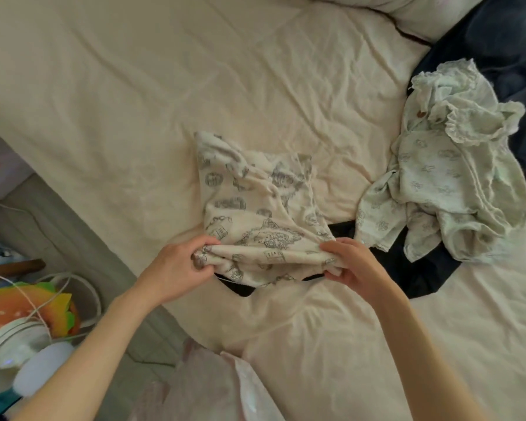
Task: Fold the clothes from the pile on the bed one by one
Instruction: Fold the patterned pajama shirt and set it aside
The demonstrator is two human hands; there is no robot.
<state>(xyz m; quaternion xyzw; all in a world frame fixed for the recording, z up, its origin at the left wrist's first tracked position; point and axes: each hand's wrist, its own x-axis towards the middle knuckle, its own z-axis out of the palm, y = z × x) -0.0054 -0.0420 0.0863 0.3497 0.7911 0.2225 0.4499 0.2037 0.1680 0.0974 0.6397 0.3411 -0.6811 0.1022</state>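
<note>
The cream printed garment lies on the cream bed sheet, its near edge lifted and bunched between the two hands. It reads as thin, light cotton: soft, limp, with no stiffness of its own, so it will sag and crease wherever it is not supported. It looks neither slippery nor fragile. The sensible places to take hold are the two ends of one edge, pulled gently apart so the cloth goes taut and flat before a fold; pinching in the middle would only gather it.

The left hand sits at the garment's near left corner, fingers curled in and thumb pressed over a wad of fabric, clenching it. The right hand is at the garment's near right corner, thumb on top and fingers tucked beneath the hem, pinching the edge. Both forearms reach forward from the bottom of the view, converging on the garment, wrists roughly level and slightly raised off the sheet.

Under the garment's near edge a dark garment shows, running out to the garment's right. Just right of the printed garment, touching that dark cloth, lies the crumpled pale green pile of clothes not yet folded. Left of the garment, beyond the edge of the bed, cables and a colourful toy-like object sit on the floor.
</note>
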